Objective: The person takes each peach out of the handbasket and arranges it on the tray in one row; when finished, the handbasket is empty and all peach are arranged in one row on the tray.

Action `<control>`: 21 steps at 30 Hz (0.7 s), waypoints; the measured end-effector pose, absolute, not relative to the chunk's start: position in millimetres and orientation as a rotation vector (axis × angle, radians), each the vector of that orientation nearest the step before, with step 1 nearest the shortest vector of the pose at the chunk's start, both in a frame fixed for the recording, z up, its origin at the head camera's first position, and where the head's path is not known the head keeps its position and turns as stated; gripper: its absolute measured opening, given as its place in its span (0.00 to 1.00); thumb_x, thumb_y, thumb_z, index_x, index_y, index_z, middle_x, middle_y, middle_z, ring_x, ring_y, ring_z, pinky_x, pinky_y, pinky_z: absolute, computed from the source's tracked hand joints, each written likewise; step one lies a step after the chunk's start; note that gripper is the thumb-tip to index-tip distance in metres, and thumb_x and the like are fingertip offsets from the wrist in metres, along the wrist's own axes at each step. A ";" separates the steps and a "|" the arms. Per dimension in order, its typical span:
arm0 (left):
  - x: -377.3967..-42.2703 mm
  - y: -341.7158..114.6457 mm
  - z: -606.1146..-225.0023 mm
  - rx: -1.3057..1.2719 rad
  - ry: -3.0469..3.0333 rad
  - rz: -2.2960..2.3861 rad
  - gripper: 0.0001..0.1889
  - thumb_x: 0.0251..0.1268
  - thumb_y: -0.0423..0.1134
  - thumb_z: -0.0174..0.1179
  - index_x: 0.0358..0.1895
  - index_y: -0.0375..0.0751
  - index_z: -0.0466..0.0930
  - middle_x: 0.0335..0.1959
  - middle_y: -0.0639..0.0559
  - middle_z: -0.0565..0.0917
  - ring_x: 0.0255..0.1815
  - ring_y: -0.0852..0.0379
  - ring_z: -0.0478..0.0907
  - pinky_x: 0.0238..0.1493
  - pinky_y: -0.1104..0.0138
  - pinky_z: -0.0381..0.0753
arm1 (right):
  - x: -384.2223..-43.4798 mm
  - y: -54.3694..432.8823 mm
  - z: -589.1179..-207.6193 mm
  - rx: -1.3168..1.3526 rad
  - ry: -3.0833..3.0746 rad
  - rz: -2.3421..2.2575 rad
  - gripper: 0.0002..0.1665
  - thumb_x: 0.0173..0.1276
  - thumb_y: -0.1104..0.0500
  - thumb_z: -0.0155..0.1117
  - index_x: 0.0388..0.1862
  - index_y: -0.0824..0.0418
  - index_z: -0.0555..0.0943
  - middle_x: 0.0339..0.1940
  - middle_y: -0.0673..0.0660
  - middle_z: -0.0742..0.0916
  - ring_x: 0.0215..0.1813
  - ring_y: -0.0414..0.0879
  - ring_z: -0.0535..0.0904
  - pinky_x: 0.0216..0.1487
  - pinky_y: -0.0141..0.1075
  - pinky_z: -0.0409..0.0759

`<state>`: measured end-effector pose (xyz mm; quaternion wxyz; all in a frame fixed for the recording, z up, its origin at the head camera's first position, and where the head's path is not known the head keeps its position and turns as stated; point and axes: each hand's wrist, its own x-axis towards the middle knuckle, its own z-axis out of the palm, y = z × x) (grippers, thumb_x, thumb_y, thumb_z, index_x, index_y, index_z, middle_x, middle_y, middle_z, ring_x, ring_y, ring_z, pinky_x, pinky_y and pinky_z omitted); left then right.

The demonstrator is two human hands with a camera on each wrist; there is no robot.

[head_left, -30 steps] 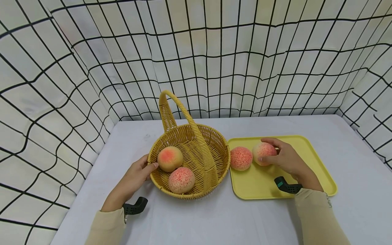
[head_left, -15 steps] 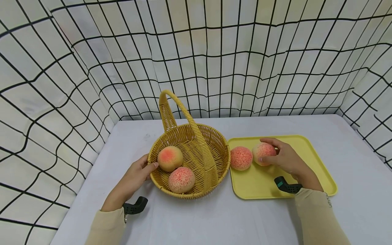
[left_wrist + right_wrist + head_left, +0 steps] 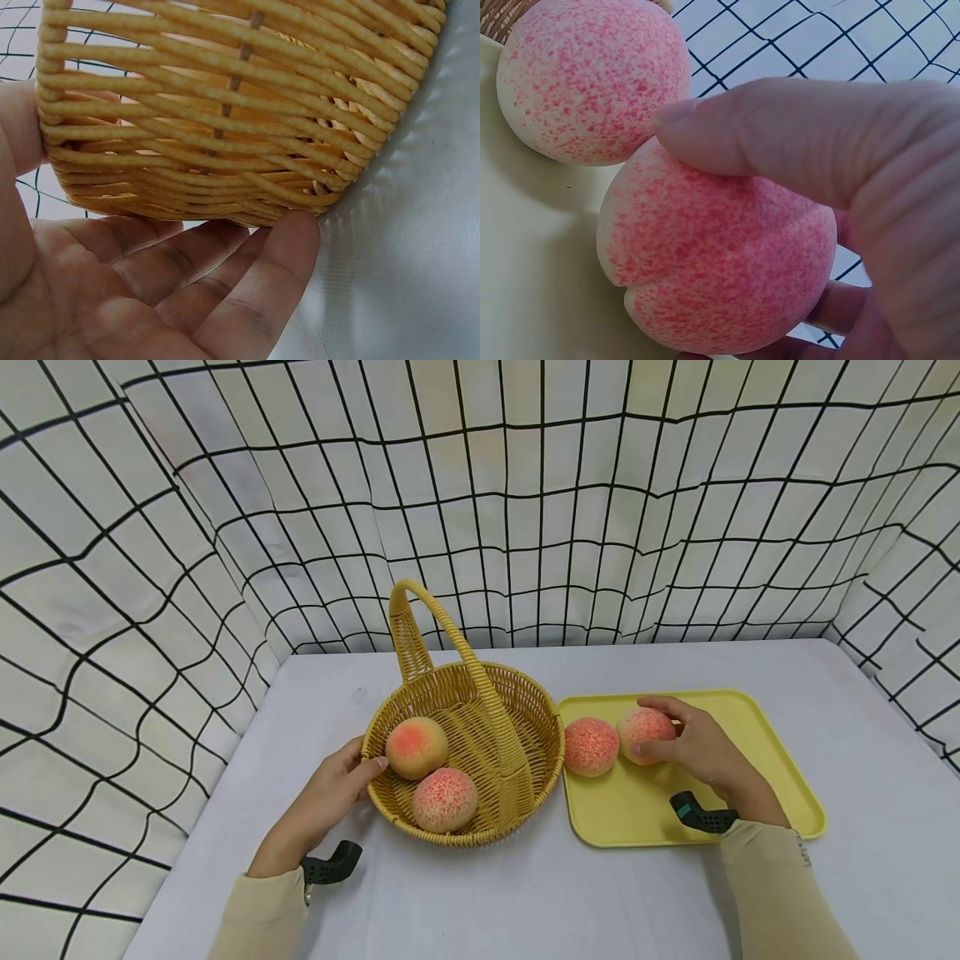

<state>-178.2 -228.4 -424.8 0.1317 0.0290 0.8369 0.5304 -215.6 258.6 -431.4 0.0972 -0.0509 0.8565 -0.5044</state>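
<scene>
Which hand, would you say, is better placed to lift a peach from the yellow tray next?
Probably the right hand: it grips a peach on the yellow tray, whereas the left hand holds the basket at the rim, on the side away from the tray.

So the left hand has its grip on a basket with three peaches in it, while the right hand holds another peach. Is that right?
Not quite: the head view shows two peaches in the basket, not three. The left hand does have its grip on the basket, and the right hand holds another peach.
</scene>
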 end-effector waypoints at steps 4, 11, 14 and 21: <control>-178.2 -228.2 -424.9 0.079 2.432 1.532 0.32 0.84 0.46 0.49 0.81 0.34 0.56 0.72 0.34 0.74 0.64 0.46 0.80 0.54 0.70 0.81 | -215.7 258.5 -431.6 -0.155 2.533 -1.495 0.46 0.66 0.55 0.76 0.79 0.63 0.67 0.67 0.70 0.78 0.57 0.58 0.78 0.48 0.34 0.82; -178.4 -228.4 -425.6 0.072 2.431 1.533 0.32 0.84 0.46 0.49 0.81 0.34 0.57 0.72 0.34 0.74 0.63 0.46 0.80 0.53 0.71 0.81 | -214.8 257.6 -431.1 -0.147 2.542 -1.491 0.46 0.67 0.56 0.75 0.79 0.64 0.66 0.66 0.70 0.79 0.55 0.57 0.79 0.47 0.34 0.82; -178.5 -228.4 -425.7 0.066 2.431 1.529 0.32 0.84 0.46 0.49 0.81 0.34 0.56 0.72 0.35 0.73 0.64 0.46 0.79 0.54 0.70 0.81 | -214.7 257.6 -430.9 -0.145 2.544 -1.489 0.46 0.67 0.56 0.75 0.79 0.64 0.66 0.66 0.69 0.79 0.55 0.57 0.79 0.47 0.34 0.82; -178.5 -228.4 -425.3 0.056 2.434 1.522 0.32 0.84 0.46 0.49 0.81 0.34 0.56 0.73 0.34 0.73 0.65 0.45 0.79 0.55 0.68 0.81 | -214.9 258.7 -430.5 -0.170 2.539 -1.463 0.47 0.67 0.54 0.76 0.80 0.63 0.66 0.66 0.69 0.79 0.56 0.57 0.77 0.48 0.35 0.81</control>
